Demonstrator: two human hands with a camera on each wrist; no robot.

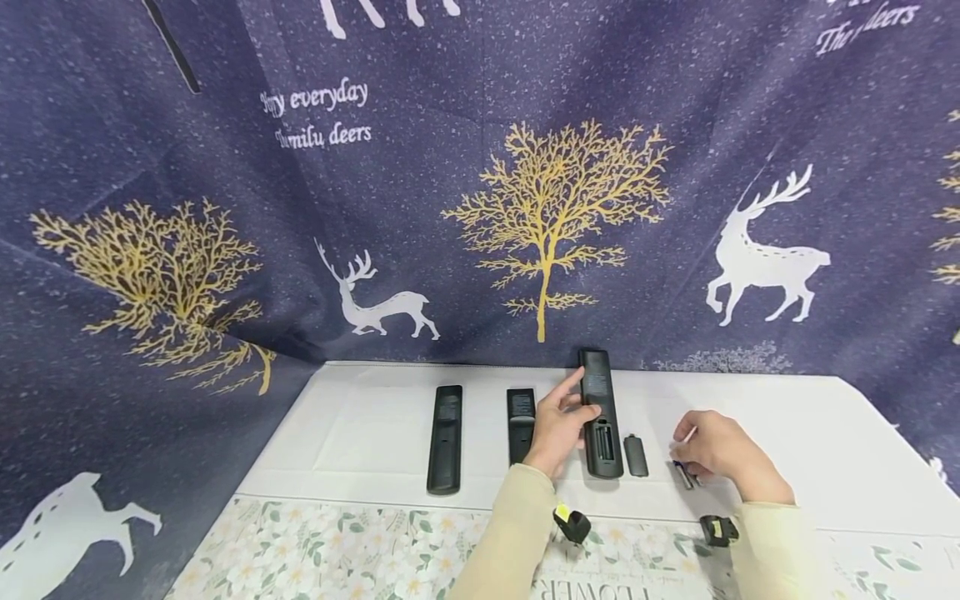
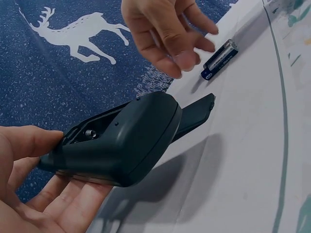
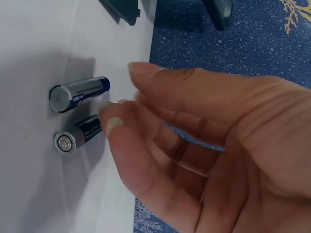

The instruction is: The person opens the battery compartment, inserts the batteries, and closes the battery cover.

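My left hand [image 1: 557, 433] grips a black remote control [image 1: 597, 379], thumb on one edge and fingers beneath. Its battery compartment [image 1: 604, 442] is uncovered and empty, with a metal spring [image 2: 91, 133] showing inside. Just right of the remote lies the loose battery cover [image 1: 636, 457]. My right hand [image 1: 720, 446] hovers by two batteries on the white table, thumb and fingers apart with nothing between them. In the right wrist view, one battery [image 3: 80, 94] shows its flat end and the other battery [image 3: 77, 136] its button end, close to the fingertips.
Left of the held remote lie a second black remote [image 1: 521, 408], partly behind the left hand, and a third remote [image 1: 445, 440]. A flowered cloth [image 1: 337, 542] covers the table's near side. Dark blue deer-print fabric [image 1: 480, 208] hangs behind the white surface [image 1: 360, 433].
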